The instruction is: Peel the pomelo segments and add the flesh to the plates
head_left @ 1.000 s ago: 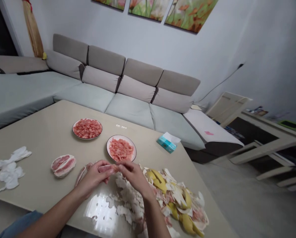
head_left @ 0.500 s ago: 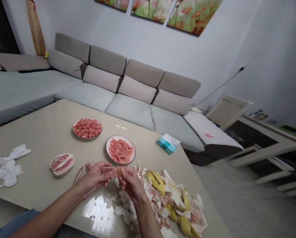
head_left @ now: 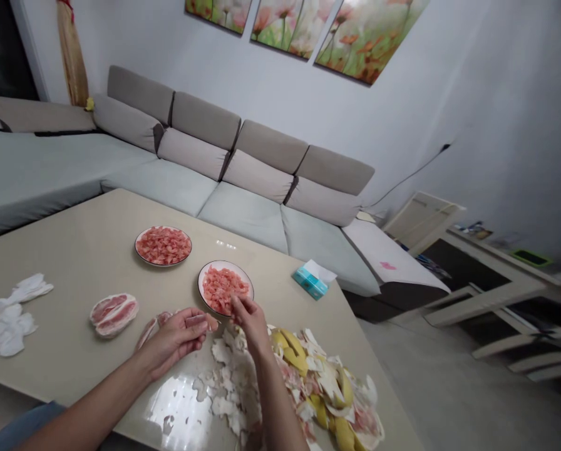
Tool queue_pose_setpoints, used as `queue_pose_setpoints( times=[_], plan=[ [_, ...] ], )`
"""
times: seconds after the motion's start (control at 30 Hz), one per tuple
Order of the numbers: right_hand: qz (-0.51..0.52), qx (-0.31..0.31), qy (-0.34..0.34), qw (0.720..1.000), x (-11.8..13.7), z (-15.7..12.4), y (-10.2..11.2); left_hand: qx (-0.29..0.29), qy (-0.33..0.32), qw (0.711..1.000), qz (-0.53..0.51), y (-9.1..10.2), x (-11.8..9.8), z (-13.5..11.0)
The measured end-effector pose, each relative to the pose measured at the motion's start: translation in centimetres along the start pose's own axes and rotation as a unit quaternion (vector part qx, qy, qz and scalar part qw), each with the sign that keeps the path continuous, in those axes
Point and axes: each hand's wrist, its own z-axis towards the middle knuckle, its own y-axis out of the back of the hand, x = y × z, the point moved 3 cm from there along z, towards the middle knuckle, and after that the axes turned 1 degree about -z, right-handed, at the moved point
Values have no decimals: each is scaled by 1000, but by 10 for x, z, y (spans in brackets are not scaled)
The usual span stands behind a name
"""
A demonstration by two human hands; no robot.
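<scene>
My left hand (head_left: pixel 180 338) is closed in a pinch on a small pomelo piece (head_left: pixel 212 322) above the table, short of the near plate. Out to the right, my right hand (head_left: pixel 251 319) has its fingertips pressed together at the rim of the near plate (head_left: pixel 243 270), by the heaped pink pomelo pulp (head_left: pixel 218 287). Whatever those fingers hold is too small to make out. Behind my left hand lie some pomelo segments (head_left: pixel 149 329), partly covered by it. Farther left rests a larger peeled pomelo chunk (head_left: pixel 114 315).
A second plate of pulp (head_left: pixel 163 245) stands farther back. Yellow rind and white peel scraps (head_left: pixel 330 391) spread along the table's right side. Crumpled tissues (head_left: pixel 12 319) lie at left, a tissue box (head_left: pixel 314 279) near the far right edge. A sofa (head_left: pixel 243 213) lines the wall.
My hands have parted. The right one has moved from the fruit piece up to the near plate's rim, while the left stays in front, still pinching its piece.
</scene>
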Motion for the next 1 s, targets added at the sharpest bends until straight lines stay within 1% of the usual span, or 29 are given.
queue_pose_setpoints(
  times=[0.1, 0.17, 0.23, 0.33, 0.4, 0.5, 0.63, 0.7, 0.8, 0.9, 1.0],
  plan=[
    [-73, -44, 42, 995, 3, 16, 9, -12, -12, 1000, 17, 2, 0, 0],
    [-107, -62, 65, 990, 6, 14, 12, -17, -28, 999, 28, 2, 0, 0],
    [-130, -65, 80, 986, 12, 1, 10, -22, -43, 998, 44, 0, -1, -1],
    [-156, -41, 95, 982, 25, -29, 0, -35, -61, 994, 88, -5, -4, -4],
    [-188, -25, 129, 973, 37, -51, -8, -43, -85, 988, 121, -9, -8, -6],
    [-235, -34, 191, 953, 51, -77, -18, -63, -123, 977, 165, -14, -13, -10],
    [-260, -56, 244, 933, 55, -95, -29, -84, -169, 965, 180, -20, -13, -14],
    [-265, -68, 260, 926, 53, -99, -32, -85, -208, 954, 198, -22, -12, -16],
    [-276, -84, 283, 915, 50, -103, -34, -90, -254, 928, 256, -24, -10, -20],
    [-291, -96, 317, 898, 50, -107, -35, -104, -291, 895, 321, -24, -11, -25],
    [-321, -98, 351, 874, 50, -111, -34, -99, -329, 861, 374, -25, -12, -30]
  ],
)
